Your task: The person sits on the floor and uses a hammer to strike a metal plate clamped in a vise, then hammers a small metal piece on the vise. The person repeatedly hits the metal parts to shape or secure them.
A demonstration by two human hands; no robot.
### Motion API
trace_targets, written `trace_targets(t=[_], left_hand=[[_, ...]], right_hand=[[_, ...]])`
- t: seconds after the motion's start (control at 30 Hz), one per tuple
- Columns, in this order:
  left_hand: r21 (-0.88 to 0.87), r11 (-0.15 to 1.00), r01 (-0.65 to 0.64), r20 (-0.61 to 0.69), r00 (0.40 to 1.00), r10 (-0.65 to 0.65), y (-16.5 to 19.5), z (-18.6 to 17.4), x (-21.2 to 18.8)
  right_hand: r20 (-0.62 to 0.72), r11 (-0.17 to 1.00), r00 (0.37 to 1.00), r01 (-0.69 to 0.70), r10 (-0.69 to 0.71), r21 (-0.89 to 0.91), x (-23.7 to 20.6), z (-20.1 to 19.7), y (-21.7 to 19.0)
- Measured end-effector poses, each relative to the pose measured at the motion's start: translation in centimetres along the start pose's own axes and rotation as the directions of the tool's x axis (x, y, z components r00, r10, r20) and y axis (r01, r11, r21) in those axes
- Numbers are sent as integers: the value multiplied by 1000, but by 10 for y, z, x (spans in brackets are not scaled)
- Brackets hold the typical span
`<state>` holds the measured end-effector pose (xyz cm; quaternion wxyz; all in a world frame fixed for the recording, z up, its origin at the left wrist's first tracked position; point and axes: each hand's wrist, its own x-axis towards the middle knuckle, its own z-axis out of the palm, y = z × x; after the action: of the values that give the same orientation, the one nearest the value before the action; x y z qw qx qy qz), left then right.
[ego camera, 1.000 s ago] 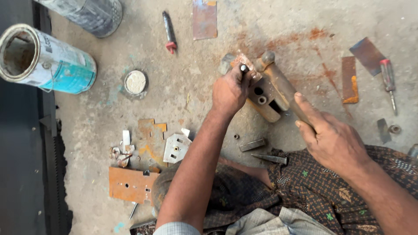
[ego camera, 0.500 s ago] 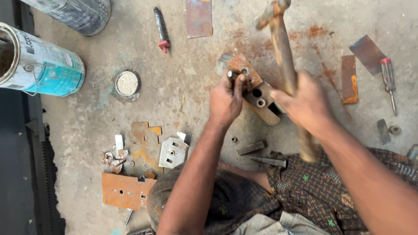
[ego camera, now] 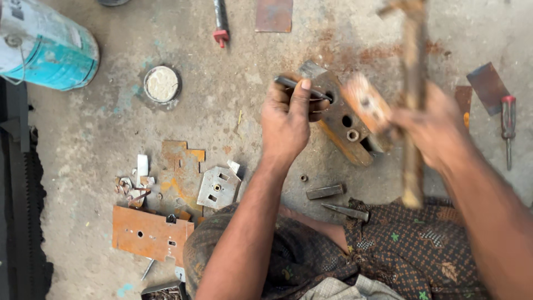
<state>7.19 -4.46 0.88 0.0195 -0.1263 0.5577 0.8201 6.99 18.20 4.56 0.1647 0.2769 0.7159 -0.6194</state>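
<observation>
My left hand (ego camera: 287, 116) grips a thin dark metal rod (ego camera: 300, 89) and holds its tip against a rusty metal block with holes (ego camera: 340, 123) lying on the concrete floor. My right hand (ego camera: 430, 130) is blurred and wrapped around the wooden handle of a hammer (ego camera: 412, 72), which is raised above the block with its head near the top edge of the view.
A teal and white paint can (ego camera: 44, 47) lies at top left beside a round lid (ego camera: 162, 84). Rusty plates (ego camera: 150, 233) and a grey metal plate (ego camera: 218, 187) lie at lower left. Two steel punches (ego camera: 326, 192) rest by my knee. A red-handled screwdriver (ego camera: 507, 125) is at right.
The hammer went from resting on the block to raised high above it. My left hand stayed on the rod at the block.
</observation>
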Motion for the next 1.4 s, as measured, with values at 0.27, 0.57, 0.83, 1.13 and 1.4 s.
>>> trace_targets(t=[0.27, 0.57, 0.83, 1.13, 1.4], left_hand=[[30, 999, -15, 138, 990, 11, -4, 6, -53], [486, 842, -236, 252, 960, 123, -6, 9, -47], [567, 754, -330, 350, 926, 142, -18, 15, -44], [591, 718, -369, 359, 917, 176, -32, 15, -38], [633, 682, -367, 386, 913, 134, -34, 15, -38]], right_hand=[[-22, 983, 994, 111, -109, 145, -34, -40, 91], [-7, 971, 990, 142, -144, 190, -14, -39, 121], [-6, 966, 987, 156, -158, 204, -12, -32, 117], [-11, 977, 989, 146, -146, 159, -17, -29, 111], [-10, 980, 991, 130, -130, 151, -19, -28, 109]])
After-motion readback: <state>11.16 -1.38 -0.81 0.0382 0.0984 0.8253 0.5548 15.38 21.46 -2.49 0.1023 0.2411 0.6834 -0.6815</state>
